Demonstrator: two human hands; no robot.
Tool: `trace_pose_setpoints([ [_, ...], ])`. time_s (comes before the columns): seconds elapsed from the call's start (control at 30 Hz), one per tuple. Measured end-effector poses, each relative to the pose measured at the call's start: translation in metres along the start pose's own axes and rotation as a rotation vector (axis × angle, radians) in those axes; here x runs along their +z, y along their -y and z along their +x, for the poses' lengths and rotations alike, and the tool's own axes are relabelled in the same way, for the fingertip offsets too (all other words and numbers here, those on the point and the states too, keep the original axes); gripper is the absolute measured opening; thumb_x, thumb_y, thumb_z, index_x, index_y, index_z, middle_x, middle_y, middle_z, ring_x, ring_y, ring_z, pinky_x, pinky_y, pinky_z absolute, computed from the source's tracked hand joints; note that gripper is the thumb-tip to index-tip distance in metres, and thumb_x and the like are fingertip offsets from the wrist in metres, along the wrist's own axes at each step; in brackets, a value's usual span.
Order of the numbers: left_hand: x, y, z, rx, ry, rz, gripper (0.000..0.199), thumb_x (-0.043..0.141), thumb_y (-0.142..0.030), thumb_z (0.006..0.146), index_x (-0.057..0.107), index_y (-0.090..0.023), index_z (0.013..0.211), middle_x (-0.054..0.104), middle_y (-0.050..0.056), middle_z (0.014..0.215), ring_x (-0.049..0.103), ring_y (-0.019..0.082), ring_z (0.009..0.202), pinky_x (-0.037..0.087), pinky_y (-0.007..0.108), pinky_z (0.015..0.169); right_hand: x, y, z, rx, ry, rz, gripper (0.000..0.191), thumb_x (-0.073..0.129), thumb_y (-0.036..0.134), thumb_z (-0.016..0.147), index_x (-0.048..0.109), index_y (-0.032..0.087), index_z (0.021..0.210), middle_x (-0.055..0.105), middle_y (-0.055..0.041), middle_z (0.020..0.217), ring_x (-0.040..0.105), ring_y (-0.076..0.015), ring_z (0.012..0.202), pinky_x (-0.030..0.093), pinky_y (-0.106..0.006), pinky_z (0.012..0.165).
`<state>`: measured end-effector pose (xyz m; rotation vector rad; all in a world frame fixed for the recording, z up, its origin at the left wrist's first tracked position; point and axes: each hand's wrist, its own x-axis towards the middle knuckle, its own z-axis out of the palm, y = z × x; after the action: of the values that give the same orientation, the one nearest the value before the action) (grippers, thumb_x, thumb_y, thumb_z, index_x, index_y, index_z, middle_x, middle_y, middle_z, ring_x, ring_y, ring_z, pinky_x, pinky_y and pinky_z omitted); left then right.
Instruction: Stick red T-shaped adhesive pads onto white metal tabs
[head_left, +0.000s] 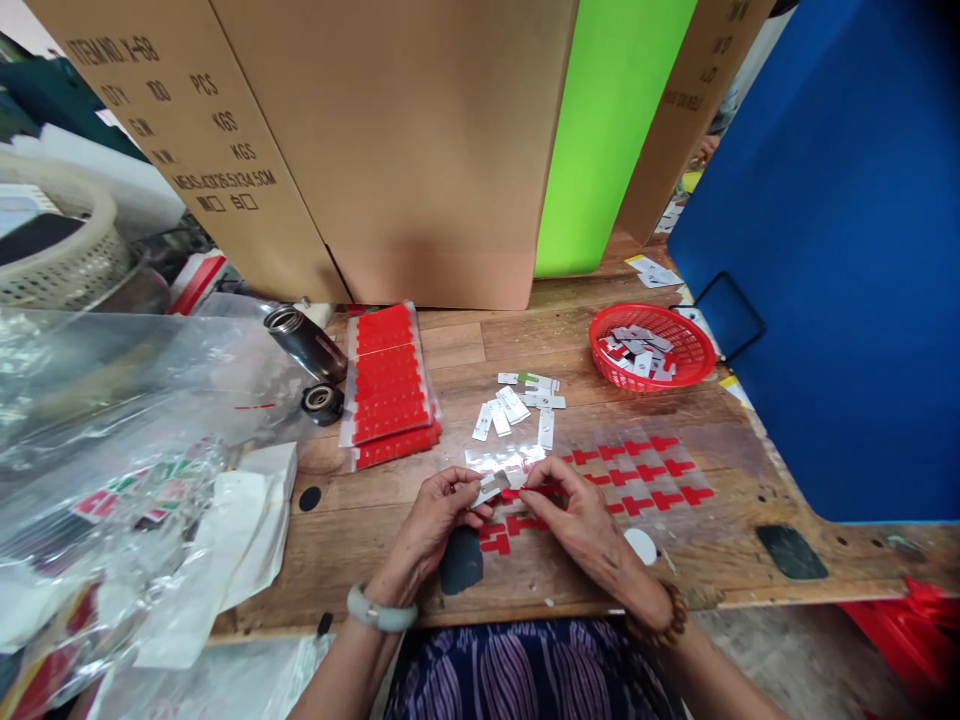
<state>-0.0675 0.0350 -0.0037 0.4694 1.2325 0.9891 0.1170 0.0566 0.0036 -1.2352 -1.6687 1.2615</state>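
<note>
Pinched in my left hand (442, 510) is a small white card (491, 487), held just above the table. My right hand (577, 515) is closed at the card's right end, thumb and finger on a small red sticker (514, 493). Beneath both hands lies a clear sheet with rows of red T-shaped stickers (626, 476). Beyond the hands, several loose white cards (513, 404) are scattered on the wood. A red plastic basket (701, 372) at the right holds more cards, some with red on them.
Stacked red sticker sheets (386, 380) lie left of the cards. A dark thermos (309, 345) stands tilted in view beside its cap (322, 403). Plastic bags (187, 400) cover the left side. Cardboard (405, 150) closes off the back and a blue panel (840, 300) the right.
</note>
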Motion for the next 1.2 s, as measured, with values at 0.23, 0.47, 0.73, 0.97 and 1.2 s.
trace_pose_setpoints([
  [0.23,0.004,0.000,-0.005,0.001,0.084,0.069,0.037,0.074,-0.030,0.067,0.061,-0.009,0.095,0.068,0.006,0.060,0.060,0.009,0.048,0.045,0.016,0.049,0.004,-0.002,-0.002,-0.059,0.045,-0.043,0.010,0.053,0.015,0.082,0.050,0.020,0.074,0.055,0.0023,0.074,0.051,-0.0134,0.071,0.038,-0.025,0.065],
  [0.47,0.009,0.002,-0.006,0.039,0.078,0.163,0.032,0.070,-0.030,0.071,0.062,-0.009,0.093,0.066,0.004,0.057,0.057,0.009,0.046,0.041,0.017,0.050,0.005,-0.001,-0.003,-0.079,0.051,-0.055,0.012,0.050,0.012,0.082,0.048,0.020,0.074,0.052,0.0026,0.072,0.049,-0.0128,0.067,0.037,-0.024,0.062],
  [0.73,0.014,-0.002,-0.009,0.059,0.049,0.239,0.031,0.069,-0.031,0.071,0.062,-0.009,0.093,0.064,0.002,0.056,0.055,0.009,0.046,0.041,0.019,0.050,0.006,0.001,-0.003,-0.070,0.067,-0.057,0.013,0.048,0.010,0.083,0.049,0.020,0.075,0.051,0.0030,0.071,0.048,-0.0125,0.067,0.037,-0.025,0.062],
  [0.97,0.016,-0.003,-0.011,0.070,0.061,0.253,0.031,0.067,-0.031,0.073,0.062,-0.009,0.094,0.063,0.001,0.055,0.054,0.009,0.047,0.041,0.019,0.050,0.006,0.002,-0.003,-0.042,0.060,-0.056,0.013,0.048,0.010,0.083,0.050,0.020,0.075,0.051,0.0034,0.071,0.048,-0.0125,0.067,0.037,-0.025,0.063],
  [1.2,0.019,-0.004,-0.014,0.070,0.043,0.233,0.033,0.068,-0.033,0.073,0.062,-0.010,0.096,0.064,0.002,0.058,0.056,0.010,0.049,0.042,0.020,0.053,0.006,0.001,-0.004,-0.046,0.038,-0.041,0.013,0.048,0.011,0.083,0.049,0.020,0.074,0.051,0.0033,0.071,0.047,-0.0125,0.066,0.037,-0.024,0.062],
])
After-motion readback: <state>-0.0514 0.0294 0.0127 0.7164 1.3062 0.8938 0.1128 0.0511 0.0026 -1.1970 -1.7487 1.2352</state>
